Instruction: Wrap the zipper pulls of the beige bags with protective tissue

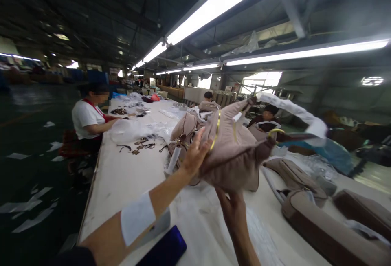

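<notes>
A taupe handbag (232, 148) with gold zips hangs tilted above the table, in the middle of the head view. White wrapping covers its strap (293, 111), which loops out to the right past a gold ring. My left hand (195, 154) grips the bag's left side near the zip, thumb and fingers pressed on the fabric. From below, my right hand (232, 207) holds the underside; its fingertips are hidden behind the bag. A pale band is wrapped round my left forearm. More taupe bags (185, 126) lie just behind the held one.
Across the white table (122, 192) lie a dark blue phone (166, 247), small dark tags (140, 146) and clear plastic (134, 129). Several taupe bags (324, 225) rest at right. A person in a white shirt (88, 119) sits at left; two others are beyond the bags.
</notes>
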